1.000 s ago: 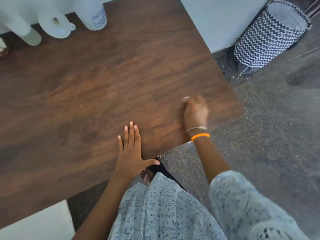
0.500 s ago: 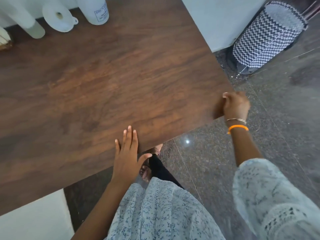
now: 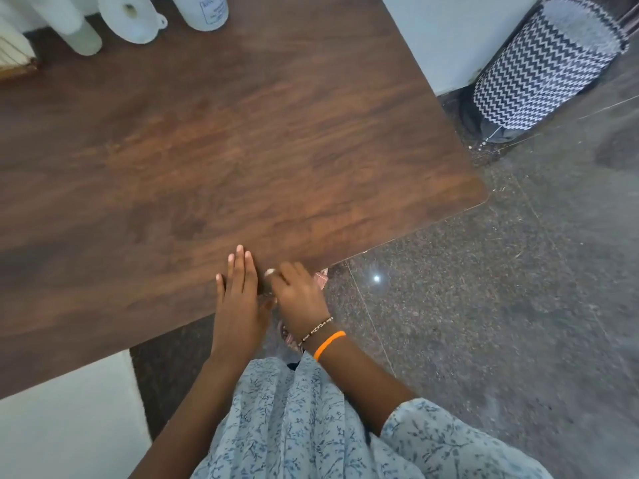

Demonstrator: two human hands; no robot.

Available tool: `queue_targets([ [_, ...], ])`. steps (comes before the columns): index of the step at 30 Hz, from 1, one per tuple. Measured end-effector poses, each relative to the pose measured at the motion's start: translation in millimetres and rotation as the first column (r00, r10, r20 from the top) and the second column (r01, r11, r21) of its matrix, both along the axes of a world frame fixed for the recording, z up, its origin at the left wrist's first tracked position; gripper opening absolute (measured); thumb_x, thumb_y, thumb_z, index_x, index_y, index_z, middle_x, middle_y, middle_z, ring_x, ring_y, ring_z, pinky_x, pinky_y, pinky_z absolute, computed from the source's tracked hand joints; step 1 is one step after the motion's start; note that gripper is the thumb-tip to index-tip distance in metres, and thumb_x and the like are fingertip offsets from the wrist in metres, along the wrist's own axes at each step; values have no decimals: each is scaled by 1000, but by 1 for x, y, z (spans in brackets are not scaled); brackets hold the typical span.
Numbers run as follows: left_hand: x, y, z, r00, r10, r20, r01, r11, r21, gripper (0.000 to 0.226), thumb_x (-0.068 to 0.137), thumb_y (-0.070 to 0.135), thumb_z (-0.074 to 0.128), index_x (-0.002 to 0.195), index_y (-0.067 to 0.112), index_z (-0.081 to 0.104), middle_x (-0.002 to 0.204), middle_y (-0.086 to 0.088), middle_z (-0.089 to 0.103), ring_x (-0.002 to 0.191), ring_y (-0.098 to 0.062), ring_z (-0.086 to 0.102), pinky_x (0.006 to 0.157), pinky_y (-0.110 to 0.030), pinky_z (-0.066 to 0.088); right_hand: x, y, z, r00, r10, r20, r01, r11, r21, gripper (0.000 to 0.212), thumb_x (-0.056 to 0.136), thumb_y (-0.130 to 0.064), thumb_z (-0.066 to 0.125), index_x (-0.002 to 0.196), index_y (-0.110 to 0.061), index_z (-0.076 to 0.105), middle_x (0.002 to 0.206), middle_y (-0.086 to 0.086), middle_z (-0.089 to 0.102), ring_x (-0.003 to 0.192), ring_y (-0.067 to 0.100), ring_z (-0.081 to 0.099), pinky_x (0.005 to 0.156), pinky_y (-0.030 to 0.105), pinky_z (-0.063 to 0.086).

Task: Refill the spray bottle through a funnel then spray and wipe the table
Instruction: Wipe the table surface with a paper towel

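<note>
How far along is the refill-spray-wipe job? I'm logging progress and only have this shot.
Refilling looks finished: the funnel lies on its side, set aside at the table's far edge beside a white bottle. Wiping is in hand: the right hand is curled over something small and pale at the near edge, while the left hand presses flat. How much surface remains cannot be told.

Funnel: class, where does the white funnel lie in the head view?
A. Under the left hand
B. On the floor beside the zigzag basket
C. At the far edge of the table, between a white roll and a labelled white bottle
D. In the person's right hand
C: the funnel lies on its side at the table's far edge, between the white roll and the labelled bottle, far from both hands.
</note>
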State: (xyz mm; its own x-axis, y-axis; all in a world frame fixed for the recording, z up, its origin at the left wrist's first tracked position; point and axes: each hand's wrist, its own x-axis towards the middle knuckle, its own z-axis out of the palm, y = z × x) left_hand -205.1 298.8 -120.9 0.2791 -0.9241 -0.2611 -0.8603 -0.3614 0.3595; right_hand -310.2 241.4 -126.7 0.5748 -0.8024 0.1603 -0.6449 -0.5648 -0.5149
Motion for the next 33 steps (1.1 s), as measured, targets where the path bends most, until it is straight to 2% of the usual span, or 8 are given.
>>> queue_targets([
  [3, 7, 12, 1, 999, 43, 20, -43, 999, 19, 84, 88, 28, 62, 148, 0, 11, 157, -9, 3, 145, -24, 1, 116, -47, 6, -14, -11, 3, 995, 99, 0, -99, 995, -16, 13, 75, -8, 55, 80, -7, 67, 78, 9, 58, 77, 21, 45, 52, 31, 47],
  [12, 13, 34, 5, 987, 162, -5, -162, 987, -18, 71, 94, 29, 52, 148, 3, 14, 157, -5, 5, 144, -18, -2, 117, -40, 4, -103, -81, 6, 879, -477, 2, 475, 875, -94, 16, 74, 3, 56, 80, 0, 70, 74, 20, 58, 62, 37, 58, 53, 34, 48],
  [17, 21, 47, 3, 963, 267, -19, -268, 962, -60, 68, 94, 25, 53, 147, -1, 19, 157, -11, 13, 145, -24, 5, 116, -41, 8, 0, -6, 1, 999, -47, -2, 47, 999, 3, 18, 66, 4, 70, 83, -3, 69, 80, 16, 63, 69, 32, 62, 59, 27, 50],
  [22, 32, 56, 0, 955, 293, -45, -296, 950, -96, 62, 89, 10, 61, 141, -7, 31, 152, -17, 25, 142, -30, 21, 115, -46, 21, 55, 18, -2, 938, 346, 1, -346, 937, -40, 23, 75, -12, 44, 76, -4, 66, 76, 11, 58, 68, 30, 57, 46, 30, 50],
  [24, 33, 57, 1, 960, 280, -28, -281, 955, -94, 62, 89, 12, 62, 141, -6, 32, 152, -17, 26, 142, -30, 22, 114, -42, 19, 50, 1, -2, 917, 398, -27, -399, 915, -66, 13, 74, -8, 57, 80, -5, 68, 79, 12, 61, 70, 31, 59, 49, 29, 52],
  [27, 34, 57, 2, 960, 280, -6, -279, 954, -111, 62, 88, 14, 63, 140, -4, 35, 151, -13, 30, 140, -29, 27, 112, -40, 23, 40, -56, -3, 992, 125, -35, -124, 992, 28, 16, 71, -2, 68, 86, -6, 70, 88, 17, 63, 81, 35, 61, 66, 32, 52],
  [30, 38, 55, 4, 952, 307, 11, -303, 942, -144, 59, 83, 14, 69, 135, -3, 46, 146, -12, 41, 134, -30, 40, 106, -41, 34, 44, -114, 0, 974, -221, -46, 221, 975, -3, 19, 68, 6, 59, 79, -2, 71, 78, 22, 59, 68, 40, 59, 56, 33, 45],
  [33, 39, 50, 9, 936, 352, -13, -350, 926, -142, 61, 76, 12, 76, 130, -1, 52, 139, -12, 49, 127, -31, 48, 102, -43, 42, 79, -125, 2, 958, -284, -26, 284, 959, 4, 26, 69, 13, 53, 86, 3, 70, 80, 25, 58, 73, 42, 58, 57, 35, 41],
])
